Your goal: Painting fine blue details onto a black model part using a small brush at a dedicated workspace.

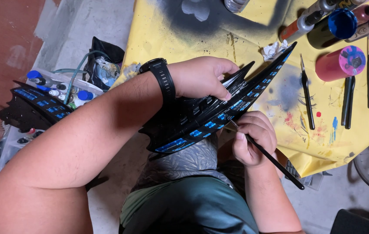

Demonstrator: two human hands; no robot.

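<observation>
L hand (201, 78) grips black wing-shaped model (219, 110); R hand (253, 138) pinches thin brush (271, 159); bin (9, 149) w/ paint bottles (58, 89).

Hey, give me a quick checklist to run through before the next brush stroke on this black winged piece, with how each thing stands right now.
1. Left hand grips the black winged piece from above: ok.
2. Right hand holds the thin brush like a pen: ok.
3. Brush tip sits at the row of blue panels: ok.
4. Paint load on the bristles: cannot tell, too small.
5. Piece is braced on a surface: not ok, it is held in the air beside the yellow table cover.
6. Blue-capped paint bottle stands on the cover: ok; whether it is within reach, cannot tell.
</observation>
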